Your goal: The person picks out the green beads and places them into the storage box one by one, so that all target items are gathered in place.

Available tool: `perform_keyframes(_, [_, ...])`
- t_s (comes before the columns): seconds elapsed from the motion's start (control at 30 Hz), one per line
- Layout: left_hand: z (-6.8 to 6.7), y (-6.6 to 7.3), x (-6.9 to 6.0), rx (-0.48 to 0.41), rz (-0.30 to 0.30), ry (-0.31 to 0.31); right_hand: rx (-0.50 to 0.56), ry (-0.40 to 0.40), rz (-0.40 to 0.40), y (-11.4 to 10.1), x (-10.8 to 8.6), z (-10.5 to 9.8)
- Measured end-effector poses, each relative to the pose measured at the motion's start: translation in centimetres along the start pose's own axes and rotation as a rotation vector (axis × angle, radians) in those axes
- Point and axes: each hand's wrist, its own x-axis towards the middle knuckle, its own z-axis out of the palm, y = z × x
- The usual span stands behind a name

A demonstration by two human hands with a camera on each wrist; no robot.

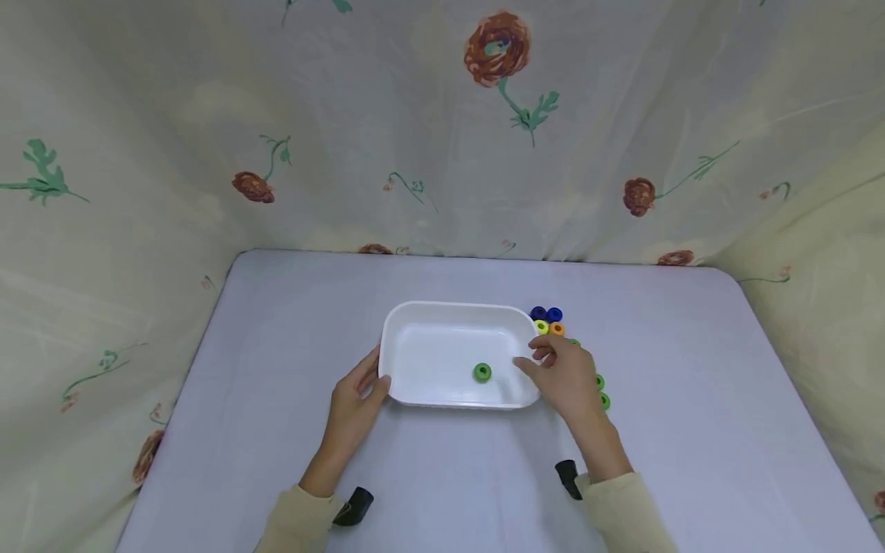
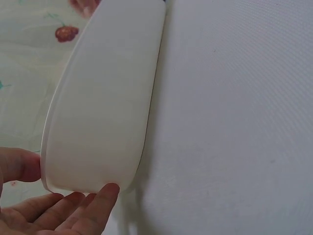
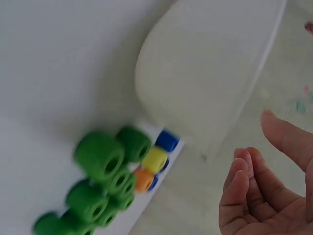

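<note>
A white tray (image 1: 425,357) with rounded corners lies on the table, one green bead (image 1: 482,372) inside it. My left hand (image 1: 353,411) grips the tray's left end, its thumb at the rim and its fingers against the outer wall, as the left wrist view shows. Over the right end of the tray hovers my right hand (image 1: 567,378); thumb and fingers are apart, with nothing between them. Beside that end, partly hidden by the right hand in the head view, several green beads (image 3: 100,154) stand grouped with a yellow bead (image 3: 154,159), an orange bead (image 3: 143,179) and blue beads (image 3: 167,140).
A pale cloth covers the table (image 1: 276,307). Flower-patterned curtains (image 1: 346,138) hang behind it and at both sides. Near each sleeve cuff a black strap end (image 1: 356,507) shows.
</note>
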Motion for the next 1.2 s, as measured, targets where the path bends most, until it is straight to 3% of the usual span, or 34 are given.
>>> perform_keyframes(0.23, [-0.2,0.0,0.1,-0.01,-0.002,0.007,0.095,0.122,0.155,4.6,-1.8,-2.7])
perform_keyframes(0.57, [-0.2,0.0,0.1,-0.046,-0.009,-0.006,0.145,0.23,0.321,10.7,-3.6,-2.2])
perform_keyframes(0.9, [0.0,0.3,0.0,-0.01,0.014,-0.009,0.154,0.171,0.356,12.5,-3.9,-1.6])
perform_keyframes(1.2, [0.0,0.3,0.0,-0.021,-0.017,-0.013,0.161,0.162,0.34,12.9,-3.7,-1.2])
